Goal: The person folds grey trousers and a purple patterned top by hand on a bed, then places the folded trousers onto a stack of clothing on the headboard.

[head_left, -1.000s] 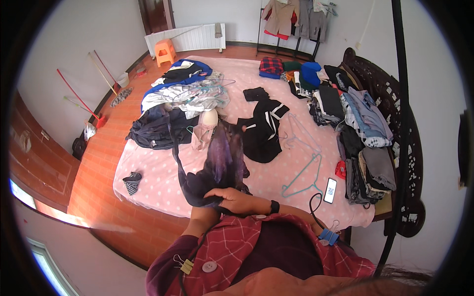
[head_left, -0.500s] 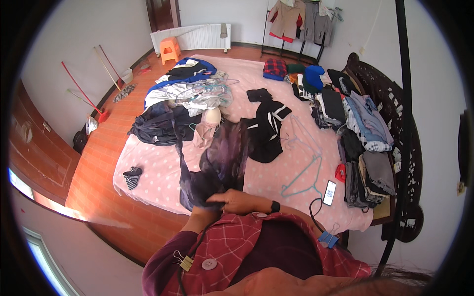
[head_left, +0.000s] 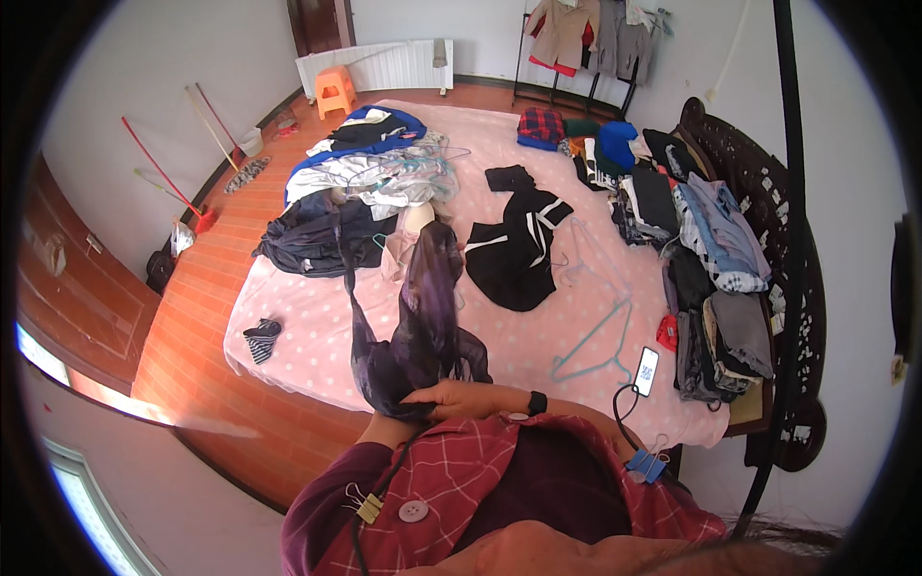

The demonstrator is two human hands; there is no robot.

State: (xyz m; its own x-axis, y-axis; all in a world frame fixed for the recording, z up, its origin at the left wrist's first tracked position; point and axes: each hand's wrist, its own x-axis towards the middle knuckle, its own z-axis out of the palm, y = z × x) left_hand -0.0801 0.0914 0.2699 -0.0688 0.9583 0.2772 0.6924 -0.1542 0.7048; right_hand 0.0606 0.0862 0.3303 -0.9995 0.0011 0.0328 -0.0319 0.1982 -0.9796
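Close to my body, a dark sheer purple-black garment [head_left: 430,298] is bunched up, and its long ends trail onto the bed. My right hand [head_left: 444,396] reaches across from the right and grips its near edge. Cloth covers the fingers of my left hand [head_left: 390,428]; the bundle gathers around that hand, which holds it from the left. Beyond the garment lie a beige and pink bra [head_left: 413,223] and a heap of dark clothes [head_left: 322,240]. A black top with white stripes [head_left: 519,245] is spread to the right.
On the pink dotted bed [head_left: 307,298] are teal hangers [head_left: 600,350], a phone [head_left: 647,372] and striped socks [head_left: 261,338]. Folded clothes [head_left: 715,230] line the right side by the dark headboard [head_left: 802,288]. An orange stool [head_left: 334,91] stands beyond the bed; a red broom [head_left: 204,219] leans at left.
The sheer garment's spread right part has dropped and drawn together into a narrower bunch. Both hands stay at nearly the same place, and the whole view has shifted slightly.
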